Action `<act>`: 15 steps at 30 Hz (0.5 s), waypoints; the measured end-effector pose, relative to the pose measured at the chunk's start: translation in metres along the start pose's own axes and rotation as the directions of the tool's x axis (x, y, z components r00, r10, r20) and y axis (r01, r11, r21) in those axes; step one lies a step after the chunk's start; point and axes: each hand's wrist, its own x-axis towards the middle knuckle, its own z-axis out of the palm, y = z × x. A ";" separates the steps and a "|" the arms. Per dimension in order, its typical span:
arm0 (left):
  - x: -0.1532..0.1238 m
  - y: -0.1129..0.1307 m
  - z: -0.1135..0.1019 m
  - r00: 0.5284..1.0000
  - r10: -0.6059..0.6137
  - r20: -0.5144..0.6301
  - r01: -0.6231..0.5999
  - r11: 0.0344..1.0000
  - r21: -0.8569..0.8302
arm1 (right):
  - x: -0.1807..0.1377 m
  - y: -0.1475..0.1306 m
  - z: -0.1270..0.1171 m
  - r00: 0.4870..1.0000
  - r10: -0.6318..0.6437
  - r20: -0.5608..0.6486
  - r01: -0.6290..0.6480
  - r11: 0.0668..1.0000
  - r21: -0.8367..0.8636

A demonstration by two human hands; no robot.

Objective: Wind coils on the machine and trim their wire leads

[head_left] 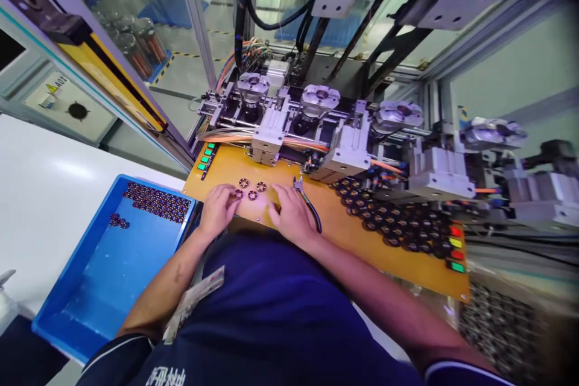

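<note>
On the orange work plate [344,235], my left hand [216,211] has its thumb and forefinger around the edge of a small dark, copper-toned motor stator ring [238,194]. Three more such rings sit close by: one at the top [243,183], a right one [261,186] and a lower one [252,195]. My right hand [292,212] rests to the right of this group, holding nothing, fingers apart. Just beyond its fingers lies a pair of cutting pliers [298,184], its dark handles running alongside the hand.
A blue bin [113,265] at left carries many rings [156,202]. Clamping fixtures [320,96] line the plate's far edge. Dark round parts [398,223] crowd the right side, near coloured buttons [456,242]. Green buttons [208,152] sit at left. A box of parts [497,325] stands lower right.
</note>
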 end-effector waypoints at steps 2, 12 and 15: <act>0.001 -0.002 0.003 1.000 0.003 -0.020 -0.003 1.000 -0.011 | -0.003 -0.001 0.004 1.000 0.015 -0.002 -0.015 1.000 0.008; 0.014 -0.005 0.003 0.993 0.044 -0.112 -0.043 0.999 0.010 | -0.066 0.036 -0.060 0.962 0.165 -0.216 -0.197 0.971 -0.134; 0.014 0.001 -0.007 0.982 0.055 -0.179 -0.048 0.998 0.041 | -0.097 0.071 -0.090 0.909 0.254 -0.329 -0.332 0.920 -0.207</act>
